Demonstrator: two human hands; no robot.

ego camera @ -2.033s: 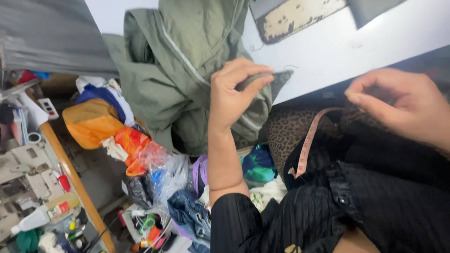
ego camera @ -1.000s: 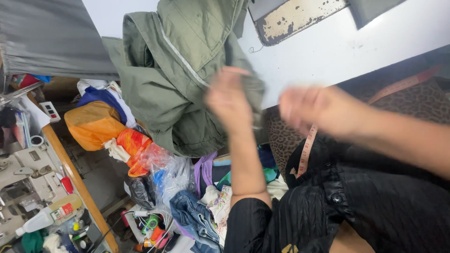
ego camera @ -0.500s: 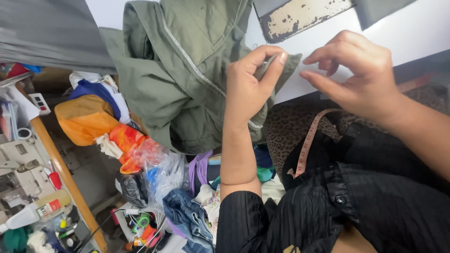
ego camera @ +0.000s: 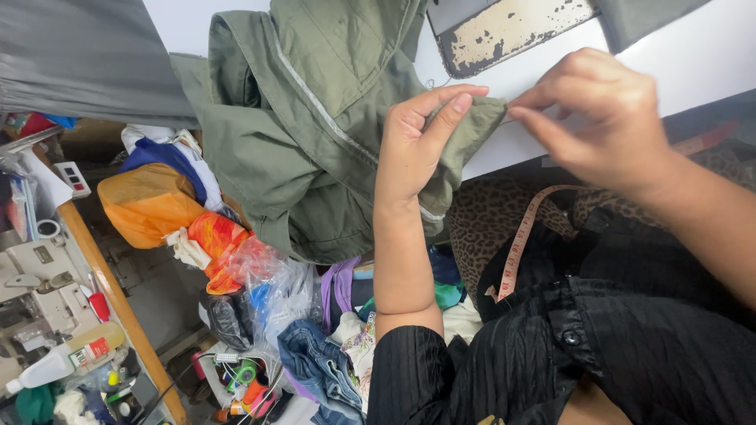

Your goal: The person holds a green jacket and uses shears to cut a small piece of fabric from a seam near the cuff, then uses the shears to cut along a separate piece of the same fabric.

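Setting: white work surface (ego camera: 693, 59) along the upper right of the head view, with a chipped, rust-speckled cream panel (ego camera: 512, 31) lying on it; grey pleated curtain (ego camera: 79, 55) at upper left.
Garment: olive-green cotton jacket with a pale zip line (ego camera: 307, 134), draped from the white surface down over the clutter below; one corner of it was drawn out to the right, between the two hands.
Left hand (ego camera: 417, 142): raised palm-up, thumb and forefinger pinched on the jacket's drawn-out corner, cloth bunched behind the palm; black ribbed sleeve at the elbow.
Right hand (ego camera: 606, 118): fingertips pinched together just beside the tip of that corner; whether they nipped cloth or a thread could not be told.
Lap: black ribbed clothing (ego camera: 630, 346), leopard-print fabric (ego camera: 488, 220) just above it, and a pink measuring tape (ego camera: 520, 244) curving across both.
Floor pile: orange bundle (ego camera: 150, 205), red-orange plastic bag (ego camera: 216, 244), clear plastic bags (ego camera: 276, 291), folded blue denim (ego camera: 315, 366), purple strap (ego camera: 340, 287), all heaped below the jacket.
Left edge: wooden bench edge (ego camera: 110, 291), cream sewing machine (ego camera: 39, 291), white squeeze bottle with a yellow end (ego camera: 67, 358).
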